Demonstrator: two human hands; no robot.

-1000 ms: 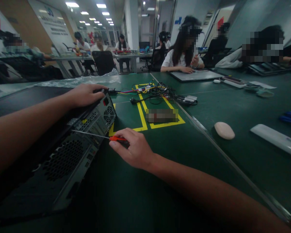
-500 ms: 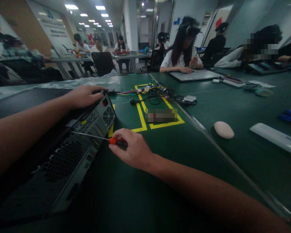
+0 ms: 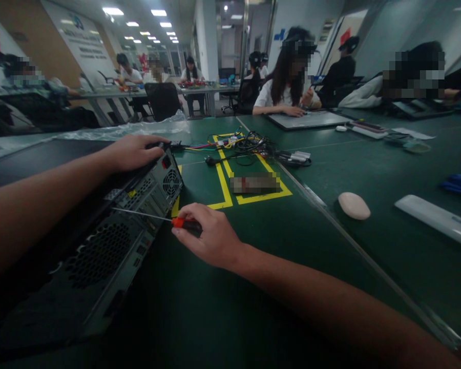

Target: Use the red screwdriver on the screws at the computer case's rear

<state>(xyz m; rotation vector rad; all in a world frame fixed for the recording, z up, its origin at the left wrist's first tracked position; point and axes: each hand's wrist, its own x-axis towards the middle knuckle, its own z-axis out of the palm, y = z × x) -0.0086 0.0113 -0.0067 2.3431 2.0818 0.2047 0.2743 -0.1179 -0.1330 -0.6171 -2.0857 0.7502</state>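
A dark computer case lies on its side on the green table, its rear panel with a fan grille facing me. My left hand rests palm down on the case's top far edge, fingers curled over it. My right hand pinches the orange handle of a screwdriver. Its thin shaft runs left to the case's rear panel.
A tangle of cables lies inside yellow tape markings. A pale mouse and a white keyboard sit to the right. Clear plastic wrap lies behind the case. Other people sit at the far tables.
My right hand and the screwdriver have shifted very slightly; otherwise nothing visibly moved.
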